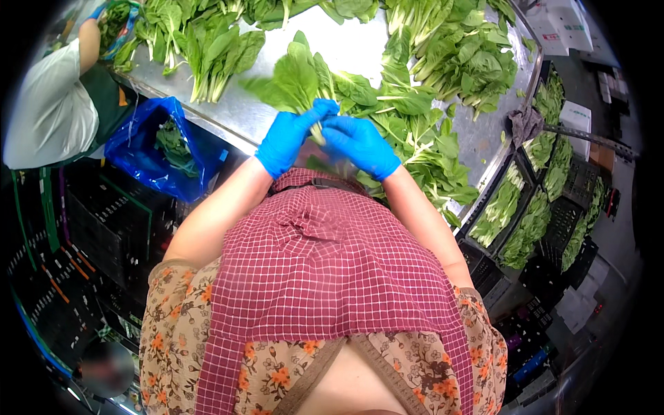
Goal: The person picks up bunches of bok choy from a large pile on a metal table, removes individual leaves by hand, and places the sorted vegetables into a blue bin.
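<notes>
My left hand, in a blue glove, is closed around the pale stems of a bunch of leafy greens, its broad green leaves pointing away from me over the table's near edge. Against the stem ends, my right hand, also blue-gloved, has its fingers curled and pressed together, partly smeared by motion. Just below the two hands a blurred bit of green shows in front of my checked apron. More loose greens lie on the metal table right beside my right hand.
The metal table carries piles of greens at the far left and a heap at the right. A blue bag with greens hangs at the left, near a co-worker. Crates of greens stand right; a grey cloth sits on the table's corner.
</notes>
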Motion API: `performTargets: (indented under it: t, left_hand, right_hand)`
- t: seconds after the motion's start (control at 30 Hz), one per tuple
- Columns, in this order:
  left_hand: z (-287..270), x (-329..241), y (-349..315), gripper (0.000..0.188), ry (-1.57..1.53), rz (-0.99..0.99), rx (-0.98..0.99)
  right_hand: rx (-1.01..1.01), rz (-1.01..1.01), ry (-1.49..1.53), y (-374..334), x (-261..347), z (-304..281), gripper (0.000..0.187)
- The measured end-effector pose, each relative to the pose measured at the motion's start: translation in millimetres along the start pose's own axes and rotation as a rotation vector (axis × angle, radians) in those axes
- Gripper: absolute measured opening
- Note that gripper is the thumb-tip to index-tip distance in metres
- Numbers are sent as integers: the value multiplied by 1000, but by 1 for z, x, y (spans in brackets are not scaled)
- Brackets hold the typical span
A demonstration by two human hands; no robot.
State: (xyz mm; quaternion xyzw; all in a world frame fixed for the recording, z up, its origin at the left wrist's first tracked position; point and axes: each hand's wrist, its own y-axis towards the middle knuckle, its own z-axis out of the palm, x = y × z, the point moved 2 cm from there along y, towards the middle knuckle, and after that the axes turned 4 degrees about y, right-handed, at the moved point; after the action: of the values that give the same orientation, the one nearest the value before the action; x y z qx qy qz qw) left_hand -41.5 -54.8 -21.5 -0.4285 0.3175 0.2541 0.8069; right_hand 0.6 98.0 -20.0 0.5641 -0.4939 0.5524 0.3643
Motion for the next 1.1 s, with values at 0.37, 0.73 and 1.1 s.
performTargets:
  t: [0.37, 0.73, 1.1]
  left_hand:
    - [-65, 25, 9, 24, -330, 72, -389]
    - [-38, 18, 11, 25, -337, 118, -322]
    - [-24, 6, -4, 32, -294, 43, -255]
  right_hand:
    - [-291, 365, -630, 64, -41, 12, 30]
    - [-347, 309, 396, 30, -25, -6, 22]
    - [-394, 341, -338, 22, -36, -17, 33]
